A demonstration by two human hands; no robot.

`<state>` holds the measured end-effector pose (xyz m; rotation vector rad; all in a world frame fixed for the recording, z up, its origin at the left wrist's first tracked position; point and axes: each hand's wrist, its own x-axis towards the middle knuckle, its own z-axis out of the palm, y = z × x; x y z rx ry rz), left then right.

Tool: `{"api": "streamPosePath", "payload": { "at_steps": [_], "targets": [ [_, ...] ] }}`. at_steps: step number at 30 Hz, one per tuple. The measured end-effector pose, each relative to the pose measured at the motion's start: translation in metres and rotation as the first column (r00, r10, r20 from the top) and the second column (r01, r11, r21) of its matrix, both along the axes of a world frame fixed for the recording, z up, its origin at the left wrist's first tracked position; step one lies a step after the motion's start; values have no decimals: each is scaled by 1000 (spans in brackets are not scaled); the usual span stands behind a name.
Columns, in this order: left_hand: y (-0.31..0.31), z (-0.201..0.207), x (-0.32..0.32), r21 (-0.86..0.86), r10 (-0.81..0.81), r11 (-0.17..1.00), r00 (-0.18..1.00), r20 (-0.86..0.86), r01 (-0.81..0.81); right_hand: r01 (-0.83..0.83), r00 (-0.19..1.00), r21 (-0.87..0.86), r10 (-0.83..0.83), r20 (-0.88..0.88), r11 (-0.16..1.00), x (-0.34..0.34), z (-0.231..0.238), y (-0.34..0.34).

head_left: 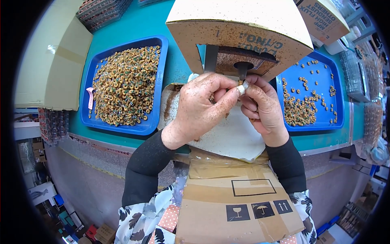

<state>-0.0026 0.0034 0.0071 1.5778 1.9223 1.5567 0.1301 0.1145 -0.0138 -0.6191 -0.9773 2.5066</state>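
A small ring coil wound with copper-coloured wire [240, 82] sits just below the tip of a dark metal tool [243, 70] that juts from the carton's opening. My left hand [199, 106] is closed, its thumb and forefinger pinching at the coil from the left. From the other side my right hand [266, 107] is closed on it too, thumb against forefinger. White wrapping covers the meeting fingertips and hides most of the coil. Brown specks dot both hands. Under them lies a white sheet [227, 138] sprinkled with brown dust.
The cut-open carton [239, 24] stands directly ahead. A blue tray [159, 87] heaped with coils is at left; another blue tray [339, 101] with scattered coils is at right. A cardboard piece [227, 199] covers my lap. Stacked clear plastic trays [103, 12] stand at back left.
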Motion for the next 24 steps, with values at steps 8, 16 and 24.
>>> {"api": "streamPosePath", "payload": {
  "at_steps": [8, 16, 24],
  "targets": [
    [0, -2, 4, -8, 33, 999, 999, 42, -33, 9, 1000, 19, -10, 22, 1000, 0, 3, -1],
    [-4, -1, 5, -125, 38, 992, 978, 203, -13, 9, 1000, 109, -11, 14, 994, 2, 1, -2],
    [-6, -12, -9, -18, -122, 968, 533, 837, 250, -17, 992, 80, 7, 123, 997, 2, 5, -5]
  ]
}}
